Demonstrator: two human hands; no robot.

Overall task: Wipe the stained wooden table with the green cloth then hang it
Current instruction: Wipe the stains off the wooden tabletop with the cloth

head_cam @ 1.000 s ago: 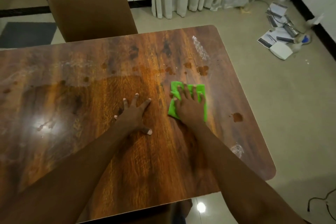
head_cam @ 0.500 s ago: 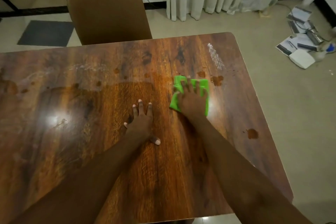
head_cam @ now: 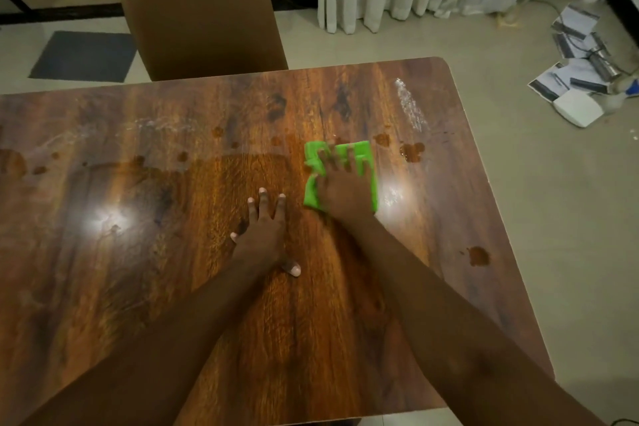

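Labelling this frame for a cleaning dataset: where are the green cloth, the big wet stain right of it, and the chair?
green cloth (head_cam: 310, 196), head view, near left part beside the hand.
stain (head_cam: 412, 151), head view, middle of the patch.
chair (head_cam: 204, 28), head view, middle of the backrest.

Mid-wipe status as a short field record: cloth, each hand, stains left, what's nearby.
cloth: green cloth flat on the table, right of centre
right hand: right hand pressing on the cloth, fingers spread
left hand: left hand flat on bare wood, apart from the cloth
stains: brown spots just right of the cloth; lone spot near the right edge; white streak beyond
hanging: not yet done
nearby: chair at the far side
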